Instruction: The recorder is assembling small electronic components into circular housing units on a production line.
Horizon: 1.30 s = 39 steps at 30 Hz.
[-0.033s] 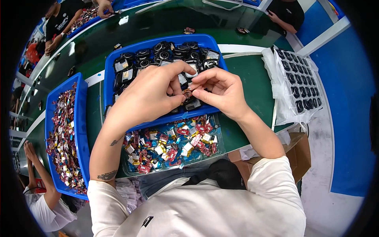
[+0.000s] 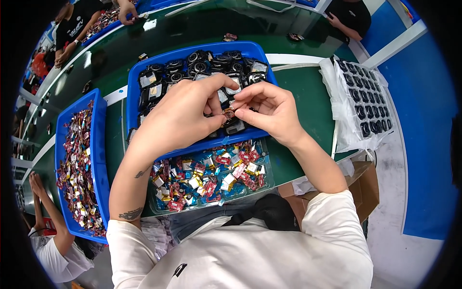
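Little has changed: left hand [image 2: 185, 113] and right hand [image 2: 270, 114] still pinch what looks like a small circuit board [image 2: 228, 114].

The person's left hand [image 2: 185, 113] and right hand [image 2: 269, 113] hold a small component [image 2: 228, 114] between their fingertips, above a blue bin [image 2: 266, 62] of black casings [image 2: 198, 67]. Nearer the body, a clear tray [image 2: 268, 166] contains red, white and yellow parts [image 2: 209, 188].

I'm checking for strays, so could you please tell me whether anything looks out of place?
Possibly: a reddish part and a dark part lie loose on the green surface beyond the middle blue bin, outside any container.
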Tool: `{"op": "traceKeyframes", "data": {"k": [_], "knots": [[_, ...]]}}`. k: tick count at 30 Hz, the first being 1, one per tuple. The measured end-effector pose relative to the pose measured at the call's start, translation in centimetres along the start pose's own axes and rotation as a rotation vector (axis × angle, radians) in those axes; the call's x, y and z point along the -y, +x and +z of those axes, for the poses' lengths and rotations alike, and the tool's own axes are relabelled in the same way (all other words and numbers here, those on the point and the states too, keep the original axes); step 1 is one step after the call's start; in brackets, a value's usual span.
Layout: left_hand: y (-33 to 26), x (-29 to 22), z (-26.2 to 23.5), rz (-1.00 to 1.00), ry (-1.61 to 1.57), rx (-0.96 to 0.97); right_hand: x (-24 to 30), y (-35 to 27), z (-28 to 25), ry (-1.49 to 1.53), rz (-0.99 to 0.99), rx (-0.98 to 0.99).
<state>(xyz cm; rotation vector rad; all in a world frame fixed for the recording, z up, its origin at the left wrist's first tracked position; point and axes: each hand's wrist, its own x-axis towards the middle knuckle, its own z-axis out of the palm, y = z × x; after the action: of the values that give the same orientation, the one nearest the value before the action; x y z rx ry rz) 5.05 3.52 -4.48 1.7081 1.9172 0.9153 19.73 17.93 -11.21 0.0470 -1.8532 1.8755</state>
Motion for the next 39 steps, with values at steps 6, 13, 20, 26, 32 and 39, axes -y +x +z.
{"op": "traceKeyframes", "data": {"k": [6, 13, 20, 26, 32, 39], "knots": [[0.0, 0.0, 0.2, 0.034, 0.017, -0.059, 0.3, 0.2, 0.2, 0.075, 0.132, -0.029], [0.0, -0.2, 0.5, 0.018, 0.041, -0.055, -0.1, 0.1, 0.1, 0.006, 0.106, -0.047], [0.0, -0.2, 0.6, -0.021, 0.047, -0.037, -0.4, -0.3, 0.5, -0.461, -0.203, -0.1], [0.1, 0.1, 0.7, -0.036, 0.027, -0.047, -0.3, -0.1, 0.8, -0.361, -0.266, -0.141], [0.4, 0.3, 0.4, -0.084, -0.401, -0.124, -0.3, 0.0, 0.2, 0.002, -0.022, -0.114], [0.7, 0.5, 0.4, 0.021, -0.438, -0.162, 0.9, 0.3, -0.5, 0.332, 0.297, 0.032]]}}
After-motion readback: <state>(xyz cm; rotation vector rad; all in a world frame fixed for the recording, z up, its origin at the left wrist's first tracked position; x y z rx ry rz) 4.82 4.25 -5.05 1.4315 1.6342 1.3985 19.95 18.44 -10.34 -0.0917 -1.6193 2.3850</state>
